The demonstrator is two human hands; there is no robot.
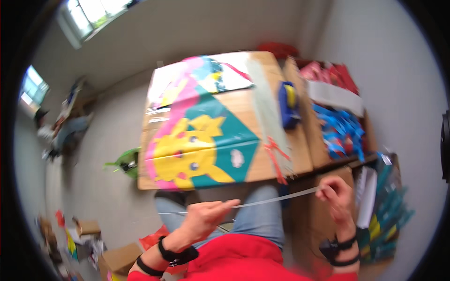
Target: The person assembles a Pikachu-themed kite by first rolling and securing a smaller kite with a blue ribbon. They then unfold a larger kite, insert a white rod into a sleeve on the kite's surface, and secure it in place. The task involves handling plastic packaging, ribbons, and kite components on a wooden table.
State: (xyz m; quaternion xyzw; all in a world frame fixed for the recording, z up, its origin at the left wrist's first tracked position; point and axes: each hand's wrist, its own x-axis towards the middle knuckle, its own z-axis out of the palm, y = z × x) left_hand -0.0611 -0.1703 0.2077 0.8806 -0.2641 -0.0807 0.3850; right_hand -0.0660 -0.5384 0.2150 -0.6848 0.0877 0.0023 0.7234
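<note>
A thin, flat, pale strip stretches taut above the person's denim-clad lap, just off the near edge of the wooden bench. The right hand pinches one end in a narrow, curled grip; the left hand, fingers nearly straight, holds it closely, a thinner length trailing beyond. On the smooth-grained bench lies a creased, glossy, pointed sheet printed yellow, pink and teal, near red ribbon.
</note>
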